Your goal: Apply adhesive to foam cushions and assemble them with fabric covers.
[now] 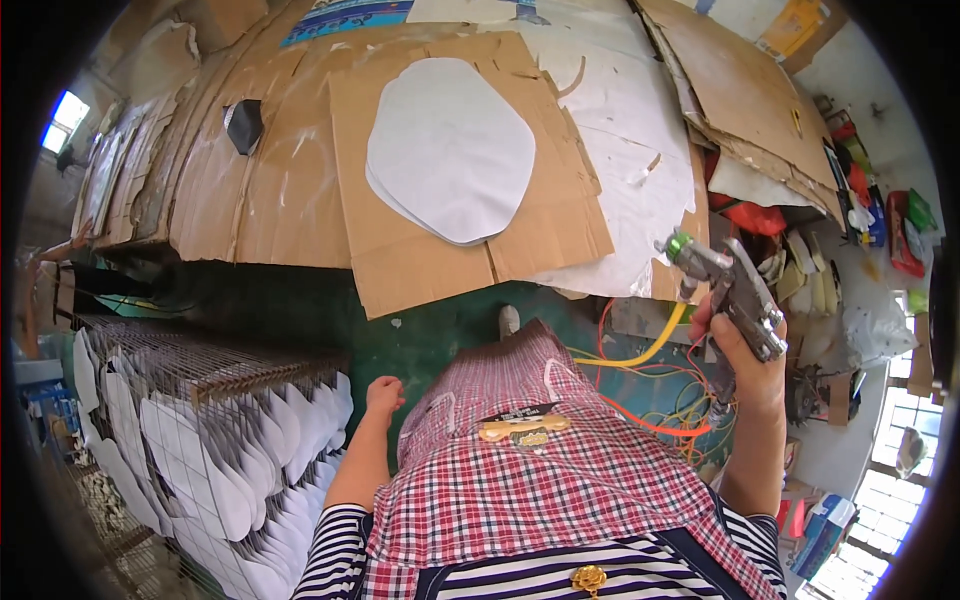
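Gripping the spray gun (750, 285), your right hand (752, 362) is closed around it, right of the cardboard sheet (395, 275) where overlapping white pieces (455, 150) lie; your left hand (384, 394) (fingers curled inward) hangs near the wire rack (240, 370)

A right hand (747, 356) gripped a metal spray gun (747, 290), a yellow hose (655, 352) ran up to it, white rounded sheets (455, 150) lay overlapped on brown cardboard (375, 275), a left hand (384, 394) hung near a wire rack (245, 362) of white pieces (205, 470), a checked apron (500, 490) covered striped clothing (480, 583)
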`<action>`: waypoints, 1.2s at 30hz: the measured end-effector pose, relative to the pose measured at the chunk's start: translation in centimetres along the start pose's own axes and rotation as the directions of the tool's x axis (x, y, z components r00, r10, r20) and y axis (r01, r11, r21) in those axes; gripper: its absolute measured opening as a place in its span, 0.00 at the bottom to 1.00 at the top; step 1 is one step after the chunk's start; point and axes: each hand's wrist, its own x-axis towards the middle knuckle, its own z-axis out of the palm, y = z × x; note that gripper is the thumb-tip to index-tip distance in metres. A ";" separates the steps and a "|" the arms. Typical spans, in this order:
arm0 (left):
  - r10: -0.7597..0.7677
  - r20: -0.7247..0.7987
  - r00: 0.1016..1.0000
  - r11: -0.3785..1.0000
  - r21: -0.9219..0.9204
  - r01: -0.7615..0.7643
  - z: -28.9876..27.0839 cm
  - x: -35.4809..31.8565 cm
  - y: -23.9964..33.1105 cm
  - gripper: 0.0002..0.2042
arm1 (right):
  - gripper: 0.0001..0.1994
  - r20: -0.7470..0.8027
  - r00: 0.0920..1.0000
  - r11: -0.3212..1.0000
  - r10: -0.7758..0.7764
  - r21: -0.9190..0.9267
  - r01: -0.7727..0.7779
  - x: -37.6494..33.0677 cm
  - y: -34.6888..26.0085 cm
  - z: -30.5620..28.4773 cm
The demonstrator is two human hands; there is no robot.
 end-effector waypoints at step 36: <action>-0.049 -0.004 0.999 0.998 0.038 0.049 0.3 0.3 -1.0 0.09 | 0.27 0.299 0.953 0.995 0.059 0.062 -0.081 -2.5 0.9 -1.9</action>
